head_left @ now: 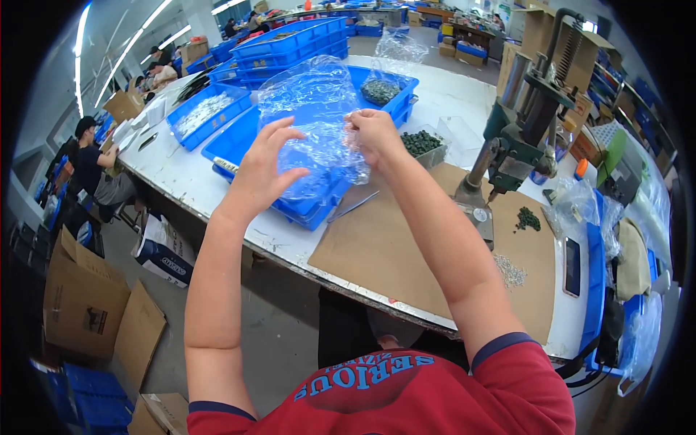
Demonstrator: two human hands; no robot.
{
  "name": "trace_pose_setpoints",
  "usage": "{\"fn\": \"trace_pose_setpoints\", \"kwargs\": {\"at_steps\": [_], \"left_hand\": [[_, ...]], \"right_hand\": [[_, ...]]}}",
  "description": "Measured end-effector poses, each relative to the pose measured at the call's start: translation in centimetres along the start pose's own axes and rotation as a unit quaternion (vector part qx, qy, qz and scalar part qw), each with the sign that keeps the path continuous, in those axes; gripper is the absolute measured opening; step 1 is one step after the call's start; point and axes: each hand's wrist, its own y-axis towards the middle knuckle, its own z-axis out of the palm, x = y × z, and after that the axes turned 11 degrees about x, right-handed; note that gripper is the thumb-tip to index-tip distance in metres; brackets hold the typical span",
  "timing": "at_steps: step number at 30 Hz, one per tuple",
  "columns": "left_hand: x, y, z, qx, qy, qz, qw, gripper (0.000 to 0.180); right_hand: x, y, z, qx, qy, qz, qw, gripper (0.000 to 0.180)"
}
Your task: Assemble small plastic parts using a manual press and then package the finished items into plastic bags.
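A large clear plastic bag (312,90) is held up over a blue tray (226,151) on the white bench. Its right edge is pinched between the fingers of my right hand (375,136). Beside the bag's lower left, my left hand (262,172) has its fingers spread and curved, gripping nothing. Whether those fingertips touch the film I cannot tell. Small dark green pieces (422,143) fill an open container right of my right hand. Farther back, another clear bag with dark pieces (380,90) lies in the blue tray.
A green bench press (511,156) stands to the right on a brown cardboard sheet (384,250). Near it lie a dark green pile (528,219), small silvery parts (510,271) and a phone (572,267). Stacked blue crates (290,45) rise behind. A person (90,159) sits far left.
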Motion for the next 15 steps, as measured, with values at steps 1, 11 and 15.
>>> {"fn": "trace_pose_setpoints", "kwargs": {"at_steps": [1, 11, 15], "left_hand": [[0.6, -0.6, 0.1, 0.026, -0.041, -0.041, 0.998, 0.030], [4.7, -0.9, -0.1, 0.063, -0.134, -0.070, 0.987, 0.031], [5.9, 0.3, -0.4, 0.048, -0.039, -0.084, 0.995, 0.040]], "right_hand": [[-0.1, 0.1, 0.3, 0.005, 0.010, 0.009, 1.000, 0.013], [0.4, 1.9, -11.5, -0.221, -0.286, -0.021, 0.932, 0.016], [-1.7, 3.4, -16.4, -0.334, -0.609, 0.161, 0.702, 0.023]]}}
